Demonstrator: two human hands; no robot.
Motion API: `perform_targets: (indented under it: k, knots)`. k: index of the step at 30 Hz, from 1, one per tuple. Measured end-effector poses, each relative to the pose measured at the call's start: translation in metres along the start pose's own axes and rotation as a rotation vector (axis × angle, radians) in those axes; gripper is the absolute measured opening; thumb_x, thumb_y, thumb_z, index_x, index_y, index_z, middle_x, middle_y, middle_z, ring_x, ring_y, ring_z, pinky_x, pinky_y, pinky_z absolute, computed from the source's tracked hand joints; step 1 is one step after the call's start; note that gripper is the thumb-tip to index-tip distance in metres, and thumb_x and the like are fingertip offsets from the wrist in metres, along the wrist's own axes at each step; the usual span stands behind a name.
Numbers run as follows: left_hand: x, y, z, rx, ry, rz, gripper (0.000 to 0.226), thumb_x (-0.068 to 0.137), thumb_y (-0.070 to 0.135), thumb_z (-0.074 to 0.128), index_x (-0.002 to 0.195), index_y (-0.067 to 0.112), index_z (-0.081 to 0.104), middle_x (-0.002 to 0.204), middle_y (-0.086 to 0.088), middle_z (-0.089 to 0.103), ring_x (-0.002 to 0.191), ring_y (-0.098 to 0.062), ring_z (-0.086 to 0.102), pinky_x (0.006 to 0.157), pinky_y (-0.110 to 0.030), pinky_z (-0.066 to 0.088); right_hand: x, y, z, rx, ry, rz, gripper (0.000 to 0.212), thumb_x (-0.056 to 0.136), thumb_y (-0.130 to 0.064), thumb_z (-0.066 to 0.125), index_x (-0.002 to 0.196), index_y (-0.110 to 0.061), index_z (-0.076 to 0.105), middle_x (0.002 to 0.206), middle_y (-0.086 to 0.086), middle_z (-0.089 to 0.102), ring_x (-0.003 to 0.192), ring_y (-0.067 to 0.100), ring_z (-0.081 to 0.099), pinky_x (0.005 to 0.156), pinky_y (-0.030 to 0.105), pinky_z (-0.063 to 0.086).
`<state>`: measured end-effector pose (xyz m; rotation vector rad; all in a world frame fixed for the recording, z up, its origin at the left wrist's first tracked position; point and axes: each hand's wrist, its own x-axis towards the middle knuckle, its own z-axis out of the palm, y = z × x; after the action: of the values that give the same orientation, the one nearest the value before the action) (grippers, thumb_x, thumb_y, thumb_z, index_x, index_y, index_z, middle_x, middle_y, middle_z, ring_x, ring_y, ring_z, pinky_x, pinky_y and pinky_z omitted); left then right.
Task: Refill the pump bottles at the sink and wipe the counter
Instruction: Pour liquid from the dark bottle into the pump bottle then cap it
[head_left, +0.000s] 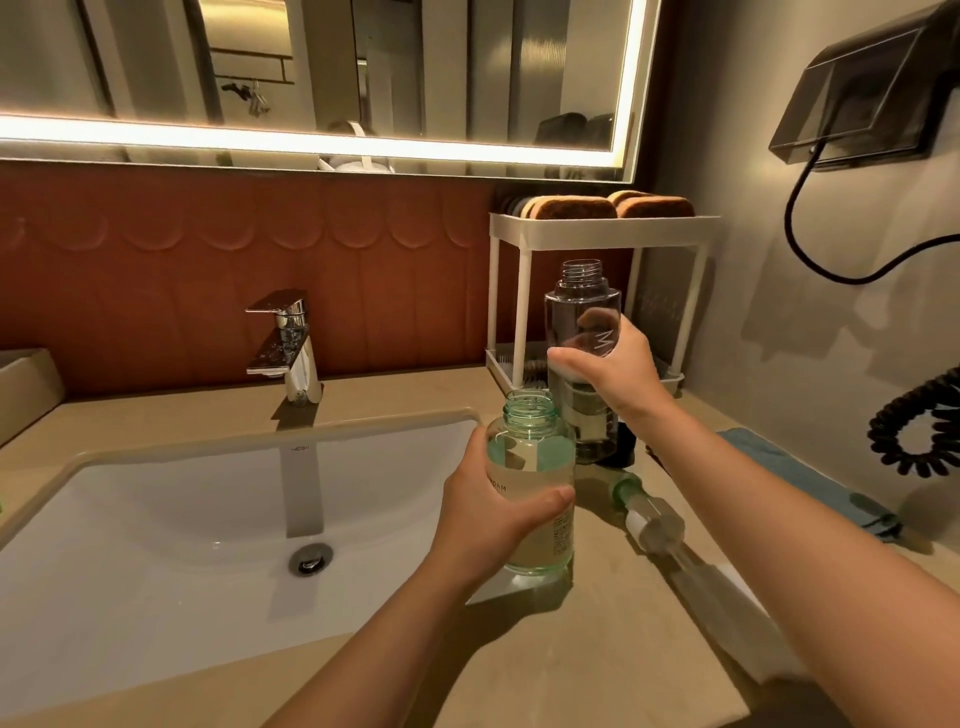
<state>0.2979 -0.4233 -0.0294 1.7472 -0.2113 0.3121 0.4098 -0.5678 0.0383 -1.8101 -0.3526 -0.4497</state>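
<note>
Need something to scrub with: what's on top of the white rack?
Brown sponge-like pads lie in two groups on the white rack. Its rim hides their undersides; something dark beside them is unclear.

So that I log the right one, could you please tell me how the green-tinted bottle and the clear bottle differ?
The green-tinted bottle is green at neck and base and holds pale cloudy liquid; the clear bottle is colourless. The left hand grips the green-tinted bottle, the right hand the clear bottle. The clear bottle looks taller. Both are upright with open threaded necks.
</note>
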Motion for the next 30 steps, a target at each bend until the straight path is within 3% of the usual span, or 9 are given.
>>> perform_targets:
  k: [5,8,13,16,20,24,28,30]
  knots:
    - [-0.012,0.003,0.009,-0.017,0.022,0.013,0.065,0.066,0.026,0.082,0.118,0.032,0.044,0.108,0.017,0.058,0.097,-0.001,0.056,0.069,-0.010,0.044,-0.018,-0.011,-0.031,-0.105,-0.063,-0.039,0.053,0.069,-0.020,0.080,0.112,-0.020,0.049,0.105,0.004,0.062,0.096,0.014,0.059,0.078,0.022,0.045]
    - [-0.017,-0.001,0.018,-0.035,0.030,0.014,0.066,0.064,0.026,0.084,0.117,0.031,0.046,0.109,0.013,0.060,0.098,-0.004,0.058,0.073,-0.013,0.046,-0.029,-0.017,-0.050,-0.209,-0.090,-0.086,0.052,0.068,-0.020,0.081,0.109,-0.021,0.050,0.103,0.001,0.060,0.091,0.008,0.057,0.075,0.018,0.043]
    - [-0.025,-0.007,0.035,-0.050,0.033,0.004,0.066,0.053,0.042,0.083,0.108,0.036,0.048,0.105,0.013,0.062,0.096,-0.006,0.060,0.075,-0.019,0.050,-0.045,-0.019,-0.076,-0.272,-0.142,-0.137,0.051,0.065,-0.026,0.083,0.105,-0.028,0.051,0.102,-0.007,0.059,0.098,0.009,0.057,0.089,0.028,0.046]
    - [-0.027,-0.008,0.041,-0.006,0.005,0.013,0.067,0.058,0.038,0.086,0.111,0.036,0.044,0.108,0.015,0.059,0.099,-0.006,0.058,0.078,-0.018,0.049,-0.053,-0.020,-0.085,-0.340,-0.193,-0.162,0.060,0.061,-0.032,0.084,0.110,-0.027,0.049,0.103,-0.010,0.058,0.097,0.006,0.057,0.089,0.027,0.046]
    - [-0.029,-0.007,0.048,0.065,-0.036,0.026,0.078,0.057,0.039,0.085,0.119,0.034,0.038,0.112,0.019,0.054,0.104,-0.004,0.055,0.085,-0.016,0.046,-0.062,-0.017,-0.095,-0.415,-0.260,-0.176,0.071,0.058,-0.030,0.086,0.118,-0.020,0.050,0.106,-0.001,0.063,0.097,0.011,0.061,0.090,0.035,0.051]
    - [-0.030,-0.006,0.049,0.089,-0.066,0.020,0.085,0.057,0.037,0.086,0.124,0.034,0.034,0.121,0.012,0.052,0.112,-0.008,0.053,0.087,-0.013,0.044,-0.071,-0.015,-0.103,-0.507,-0.288,-0.204,0.070,0.058,-0.036,0.086,0.117,-0.027,0.049,0.104,-0.005,0.064,0.096,0.008,0.060,0.089,0.035,0.051]
    - [-0.028,0.005,0.049,0.080,-0.017,0.044,0.093,0.052,0.042,0.084,0.129,0.034,0.033,0.131,0.007,0.047,0.119,-0.011,0.047,0.099,-0.026,0.043,-0.076,-0.013,-0.108,-0.590,-0.305,-0.223,0.069,0.057,-0.033,0.087,0.115,-0.028,0.049,0.101,-0.004,0.064,0.094,0.011,0.060,0.087,0.037,0.051]
    - [-0.025,0.012,0.050,0.085,0.014,0.082,0.092,0.048,0.053,0.078,0.128,0.031,0.038,0.130,0.006,0.049,0.118,-0.011,0.048,0.097,-0.025,0.043,-0.078,-0.012,-0.110,-0.637,-0.312,-0.238,0.070,0.057,-0.032,0.087,0.115,-0.027,0.049,0.099,-0.003,0.064,0.091,0.012,0.061,0.085,0.039,0.050]
